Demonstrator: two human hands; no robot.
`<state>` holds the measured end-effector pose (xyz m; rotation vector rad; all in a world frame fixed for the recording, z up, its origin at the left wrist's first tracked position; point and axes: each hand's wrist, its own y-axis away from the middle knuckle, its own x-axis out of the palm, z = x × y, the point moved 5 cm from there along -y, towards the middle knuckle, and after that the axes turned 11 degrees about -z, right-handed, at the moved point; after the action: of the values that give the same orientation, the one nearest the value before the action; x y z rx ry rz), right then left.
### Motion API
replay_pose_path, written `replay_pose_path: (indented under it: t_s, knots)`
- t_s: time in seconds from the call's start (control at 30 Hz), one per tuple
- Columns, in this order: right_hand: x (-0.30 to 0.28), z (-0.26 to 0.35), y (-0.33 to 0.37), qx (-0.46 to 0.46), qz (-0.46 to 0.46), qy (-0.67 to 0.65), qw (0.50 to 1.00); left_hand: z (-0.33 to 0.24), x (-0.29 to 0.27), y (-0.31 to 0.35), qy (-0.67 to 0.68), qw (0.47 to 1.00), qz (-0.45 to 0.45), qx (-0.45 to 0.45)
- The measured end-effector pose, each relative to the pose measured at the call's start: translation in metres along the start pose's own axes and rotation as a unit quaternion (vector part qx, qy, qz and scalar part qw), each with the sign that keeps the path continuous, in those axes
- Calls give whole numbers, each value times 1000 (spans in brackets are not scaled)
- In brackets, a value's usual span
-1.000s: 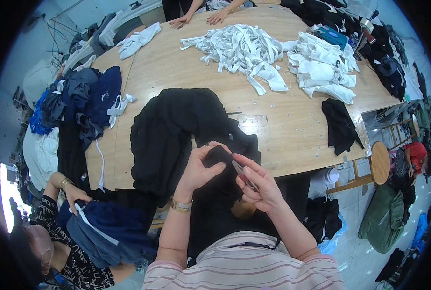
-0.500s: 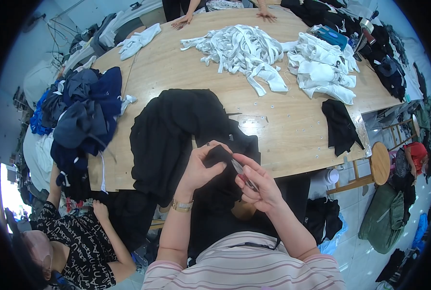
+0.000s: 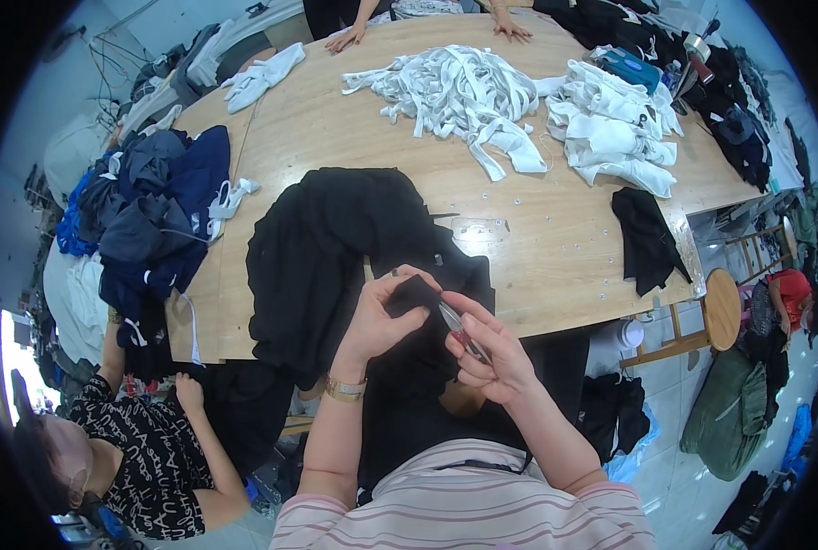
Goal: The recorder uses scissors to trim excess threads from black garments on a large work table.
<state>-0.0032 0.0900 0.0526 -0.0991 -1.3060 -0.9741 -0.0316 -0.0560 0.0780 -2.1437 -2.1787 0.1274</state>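
A large black garment (image 3: pixel 326 229) lies bunched over the near edge of the wooden table and hangs down in front of me. My left hand (image 3: pixel 381 316) pinches a fold of its cloth between thumb and fingers. Against that fold my right hand (image 3: pixel 496 357) holds a pair of small thread snips (image 3: pixel 452 319) with metal blades and a red part near the grip. The blade tips touch or nearly touch the cloth; whether they are cutting a thread is too small to tell.
A tangle of white strips (image 3: pixel 464 96) and stacked white pieces (image 3: pixel 606 128) lie farther back on the table (image 3: pixel 546 247). At right is a black scrap (image 3: pixel 647 240). Dark blue and grey garments (image 3: pixel 152 211) heap at left, beside a co-worker (image 3: pixel 143 449). Another person's hands (image 3: pixel 511 30) rest at the far edge.
My hands and the snips have hardly moved. At left, the co-worker has shifted, and the grey and blue garments there have been pulled about, showing more white cord.
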Motion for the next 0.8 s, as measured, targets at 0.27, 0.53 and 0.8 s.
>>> replay_pose_path:
  t_s: [0.27,0.53,0.8]
  knots:
    - [1,5,-8,-65,-12,47,997,7,-1,-7,21,1000,3,8]
    - [-3,2,-15,-116,-43,89,988,17,0,-5,30,999,-2,26]
    - [-6,18,-27,-238,29,93,966,14,-9,-5,85,996,23,8]
